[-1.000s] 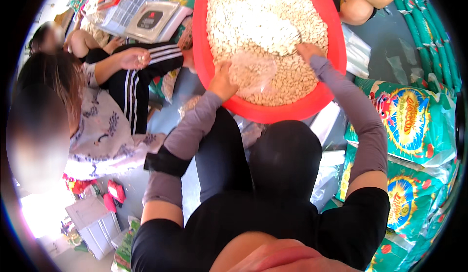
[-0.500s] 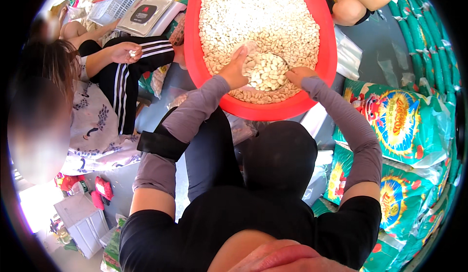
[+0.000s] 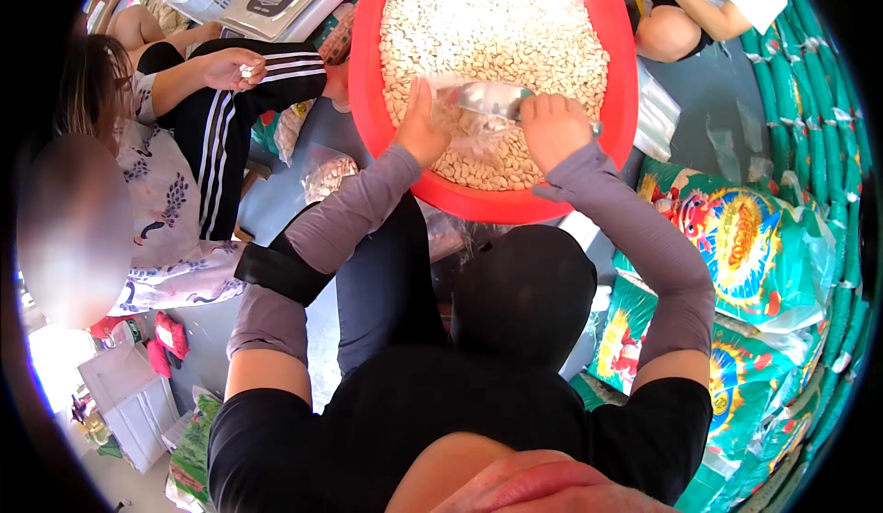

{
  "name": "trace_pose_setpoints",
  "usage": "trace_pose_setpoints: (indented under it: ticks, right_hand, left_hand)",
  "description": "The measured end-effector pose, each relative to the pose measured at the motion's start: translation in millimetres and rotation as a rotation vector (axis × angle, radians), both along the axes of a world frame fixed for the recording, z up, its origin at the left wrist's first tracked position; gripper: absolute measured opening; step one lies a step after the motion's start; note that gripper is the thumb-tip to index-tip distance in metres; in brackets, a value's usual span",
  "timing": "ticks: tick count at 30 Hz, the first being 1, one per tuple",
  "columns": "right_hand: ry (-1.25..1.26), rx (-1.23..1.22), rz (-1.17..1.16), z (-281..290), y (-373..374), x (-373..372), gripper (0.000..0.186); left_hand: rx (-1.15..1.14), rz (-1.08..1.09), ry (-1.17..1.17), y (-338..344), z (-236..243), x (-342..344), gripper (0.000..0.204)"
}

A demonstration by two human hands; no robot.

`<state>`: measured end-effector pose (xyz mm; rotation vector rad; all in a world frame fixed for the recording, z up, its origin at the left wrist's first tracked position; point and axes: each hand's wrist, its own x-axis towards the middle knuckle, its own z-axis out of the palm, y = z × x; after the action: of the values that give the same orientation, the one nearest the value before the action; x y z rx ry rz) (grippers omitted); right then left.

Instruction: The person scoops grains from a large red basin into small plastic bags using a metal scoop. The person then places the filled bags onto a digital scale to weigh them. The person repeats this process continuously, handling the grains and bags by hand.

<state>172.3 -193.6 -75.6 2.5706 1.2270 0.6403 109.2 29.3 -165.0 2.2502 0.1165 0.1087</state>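
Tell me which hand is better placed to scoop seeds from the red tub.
Probably the right hand: it holds the metal scoop above the seeds, while the left hand is occupied with the clear plastic bag.

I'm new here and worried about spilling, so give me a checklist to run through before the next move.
1. Right grip closed on the scoop: ok.
2. Left grip at the bag: ok, though how firmly it holds cannot be told.
3. Scoop close to the bag: ok, its front end is up against the clear plastic.
4. Scoop and bag over the red tub: ok.
5. Scoop's load: cannot tell, its inside is hidden.
6. Bag's fill: cannot tell, the pale pieces also lie behind the plastic.
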Motion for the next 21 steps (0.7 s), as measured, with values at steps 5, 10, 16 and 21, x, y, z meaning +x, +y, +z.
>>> trace_pose_setpoints:
  ticks: [5,10,16,21]
  right_hand:
    - [0.483,0.125,-0.404,43,-32,14,0.032]
    - [0.858,-0.132,-0.727,-43,-66,87,0.043]
    - [0.976,0.207,-0.904,-247,-11,118,0.044]
    - [1.05,0.327,-0.735,-341,0,138,0.048]
  left_hand:
    - [-0.091,0.052,0.146,6,-8,-4,0.088]
    - [-0.003,-0.005,0.117,0,-6,-5,0.083]
    - [-0.005,-0.036,0.135,-7,8,-8,0.08]
    - [0.024,-0.074,0.107,-18,7,-4,0.082]
